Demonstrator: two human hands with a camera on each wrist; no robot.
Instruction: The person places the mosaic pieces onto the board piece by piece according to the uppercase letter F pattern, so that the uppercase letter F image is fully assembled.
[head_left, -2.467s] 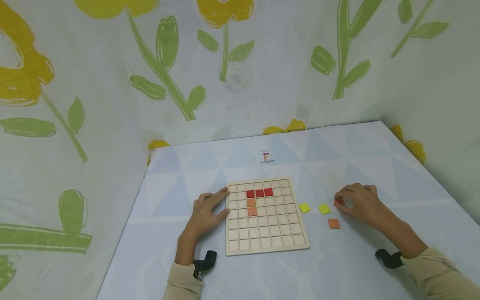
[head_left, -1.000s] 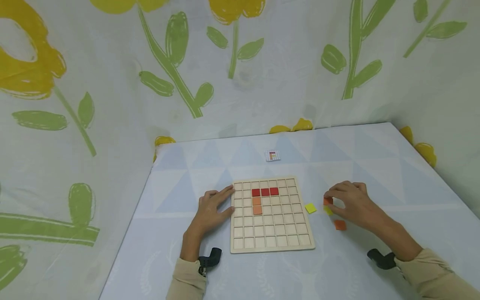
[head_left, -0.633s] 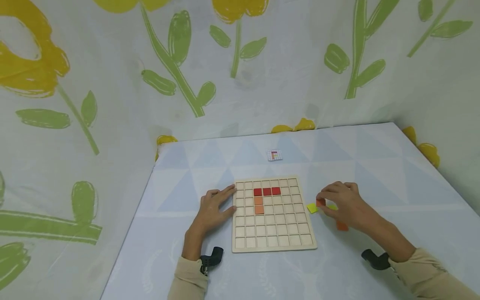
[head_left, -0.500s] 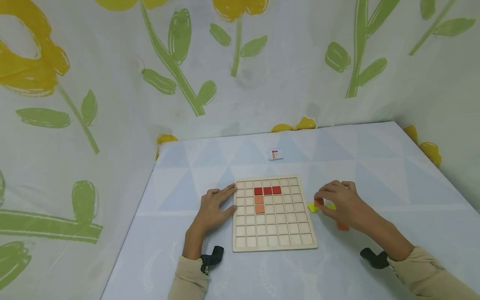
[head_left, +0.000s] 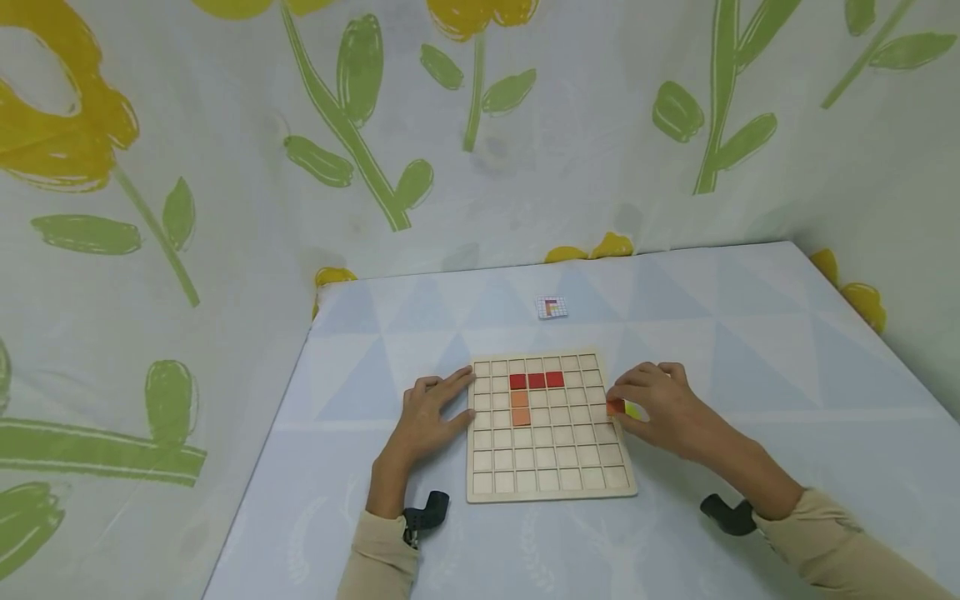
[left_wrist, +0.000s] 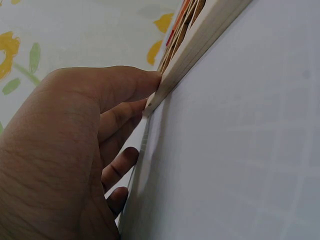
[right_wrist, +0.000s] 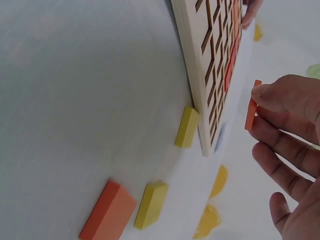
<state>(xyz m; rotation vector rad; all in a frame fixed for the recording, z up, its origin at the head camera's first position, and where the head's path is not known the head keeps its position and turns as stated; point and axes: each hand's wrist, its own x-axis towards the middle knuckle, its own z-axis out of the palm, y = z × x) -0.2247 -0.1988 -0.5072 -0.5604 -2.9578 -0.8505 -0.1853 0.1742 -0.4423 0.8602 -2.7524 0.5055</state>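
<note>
My right hand pinches an orange square tile between thumb and fingers, over the right edge of a wooden grid board. The right wrist view has this tile tilted on edge, lifted off the surface. With fingers spread, my left hand rests against the board's left edge; in the left wrist view its thumb touches the wooden side. Three red tiles form a row in the grid. Two orange tiles sit below the leftmost red one.
Beside the board, in the right wrist view, lie a yellow tile, another yellow tile and a loose orange tile. A small card with a coloured grid pattern lies behind the board. Patterned cloth covers the table.
My right hand has picked up the orange tile from the table's right side and carried it left, past the yellow tiles, to the board's edge. The left hand stays at the board.
</note>
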